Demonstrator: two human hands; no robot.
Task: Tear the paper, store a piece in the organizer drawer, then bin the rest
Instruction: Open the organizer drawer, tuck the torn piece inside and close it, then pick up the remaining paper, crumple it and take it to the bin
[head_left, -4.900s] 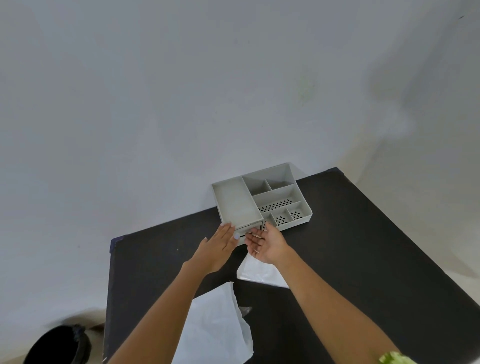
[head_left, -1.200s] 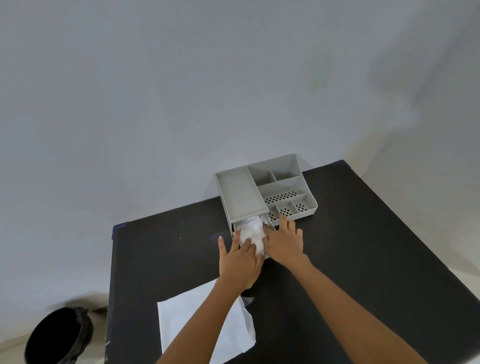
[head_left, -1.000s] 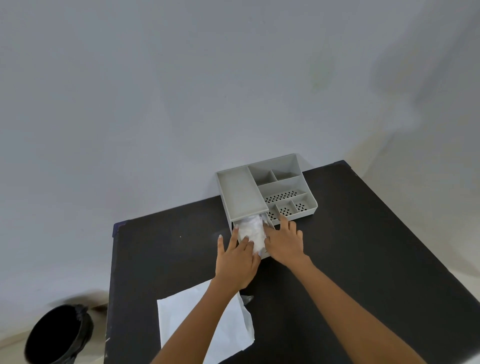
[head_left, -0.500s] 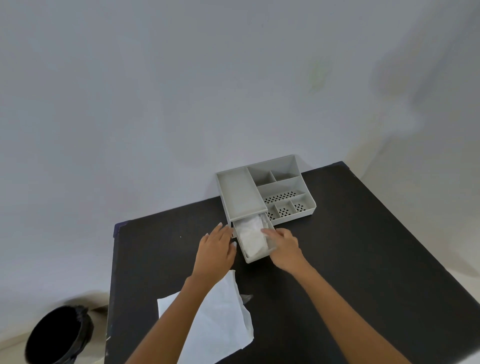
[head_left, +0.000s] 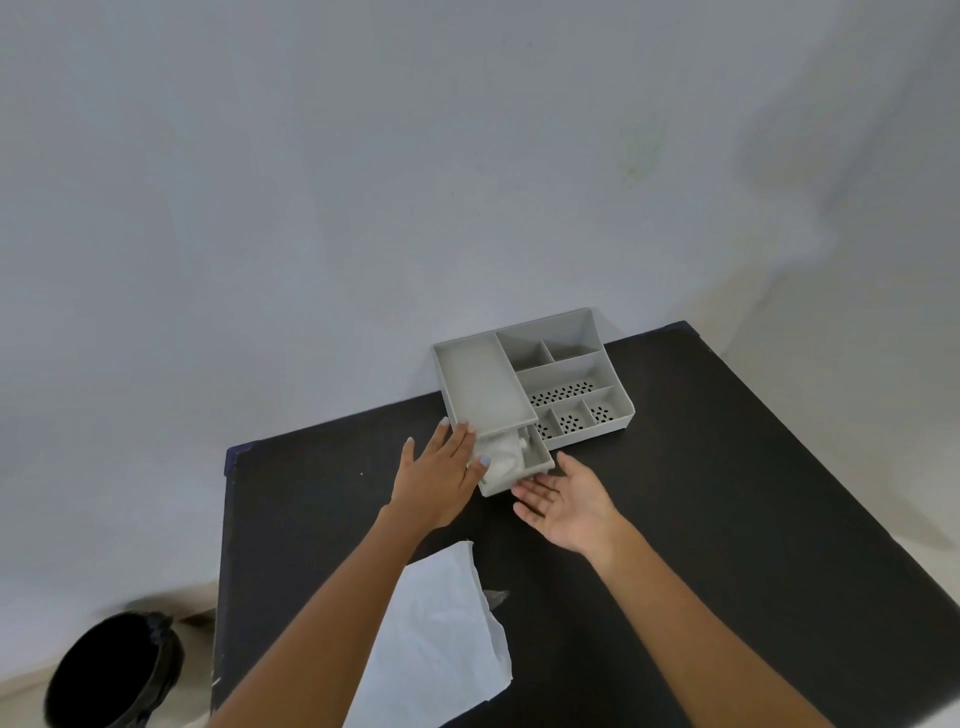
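Observation:
A grey organizer (head_left: 566, 358) stands at the table's far edge. Its drawer (head_left: 537, 460) is partly out, with a crumpled white paper piece (head_left: 501, 457) inside. My left hand (head_left: 439, 475) lies flat, fingers spread, against the drawer's left side and the organizer's front corner; its thumb overlaps the paper. My right hand (head_left: 563, 501) is palm up, fingers apart, with its fingertips at the drawer's front face. Neither hand holds anything. The larger torn white sheet (head_left: 436, 639) lies on the table near me, partly under my left forearm.
The table (head_left: 753, 493) is black and square, set against a pale wall. A black bin (head_left: 111, 673) stands on the floor beyond the table's near left corner. A small scrap (head_left: 496, 597) lies beside the sheet.
The drawer has slid partway back into the organizer. My left hand moved up to the drawer's left side; my right hand turned palm up at its front.

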